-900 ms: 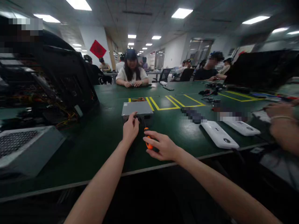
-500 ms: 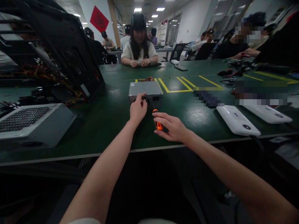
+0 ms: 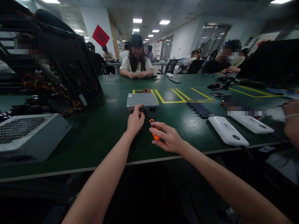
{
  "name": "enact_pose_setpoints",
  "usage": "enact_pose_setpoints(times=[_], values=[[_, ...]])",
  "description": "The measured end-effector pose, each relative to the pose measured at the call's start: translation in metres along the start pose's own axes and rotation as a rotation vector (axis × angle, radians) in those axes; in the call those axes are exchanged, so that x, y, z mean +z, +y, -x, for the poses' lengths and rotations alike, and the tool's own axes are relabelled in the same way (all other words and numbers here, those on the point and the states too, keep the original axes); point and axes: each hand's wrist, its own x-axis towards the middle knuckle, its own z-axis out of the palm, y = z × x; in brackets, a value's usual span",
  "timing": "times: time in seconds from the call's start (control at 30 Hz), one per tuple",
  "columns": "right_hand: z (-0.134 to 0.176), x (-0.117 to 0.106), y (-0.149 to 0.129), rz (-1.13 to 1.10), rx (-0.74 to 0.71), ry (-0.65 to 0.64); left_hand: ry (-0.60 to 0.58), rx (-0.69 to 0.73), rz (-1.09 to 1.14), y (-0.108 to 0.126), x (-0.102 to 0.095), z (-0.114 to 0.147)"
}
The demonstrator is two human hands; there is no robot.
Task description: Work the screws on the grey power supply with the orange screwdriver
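Note:
A grey computer power supply (image 3: 142, 100) sits on the green table in front of me, its socket side facing me. At that side, my left hand (image 3: 135, 119) is closed with its fingertips on a small black fan (image 3: 141, 110). Whether the fan is fixed to the housing, I cannot tell. My right hand (image 3: 166, 137) holds an orange-and-black screwdriver (image 3: 155, 133) between thumb and fingers. Its thin shaft points up toward the lower edge of the power supply, just right of the fan; the tip is too small to make out.
Another grey power supply (image 3: 30, 133) lies at left, before an open black computer case (image 3: 70, 68) with loose cables. White devices (image 3: 227, 130) lie at right. Yellow tape (image 3: 174, 101) marks the table (image 3: 112, 107). A person (image 3: 136, 63) sits opposite; another's hand (image 3: 291, 115) is at far right.
The whole view has shifted, so the table sits lower in the picture. Both hands keep their places at the power supply, and the screwdriver stays in my right hand. A hand appears at far right.

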Motion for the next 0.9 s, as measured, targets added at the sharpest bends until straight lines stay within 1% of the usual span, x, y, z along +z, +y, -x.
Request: enact_pose_setpoints(times=[0.1,0.27,0.3,0.37,0.47,0.53,0.57,0.63,0.73,0.8,0.9], values=[[-0.0013,-0.0021,-0.0013,-0.005,-0.010,-0.016,-0.007,0.009,0.015,0.0007,-0.0011,0.0005],[0.0020,-0.0001,0.0002,-0.108,0.064,0.121,-0.011,0.008,0.009,0.0011,-0.0031,0.0012],[0.0026,0.0001,0.0005,-0.123,0.070,0.131,-0.014,0.004,0.008,0.0013,-0.0033,0.0013],[0.0026,-0.0003,0.0004,-0.124,0.064,0.105,-0.017,-0.001,0.019,0.0017,-0.0032,0.0013],[0.0008,-0.0023,-0.0012,-0.058,0.012,-0.006,-0.026,-0.015,0.045,0.0019,-0.0025,0.0011],[-0.0001,-0.0027,-0.0019,0.000,-0.026,-0.050,-0.037,-0.022,0.062,0.0015,-0.0021,0.0010],[0.0000,-0.0023,-0.0018,0.024,-0.033,-0.046,-0.044,-0.024,0.070,0.0012,-0.0018,0.0009],[0.0013,-0.0003,-0.0007,0.040,-0.022,0.008,-0.055,-0.026,0.080,0.0005,-0.0014,0.0009],[0.0034,0.0027,0.0005,-0.017,0.033,0.090,-0.054,-0.028,0.092,0.0002,-0.0009,0.0009],[0.0029,0.0023,-0.0003,-0.056,0.053,0.070,-0.050,-0.032,0.100,0.0005,-0.0007,0.0011],[-0.0005,-0.0015,-0.0035,-0.020,0.021,-0.019,-0.049,-0.037,0.106,0.0011,-0.0008,0.0012]])
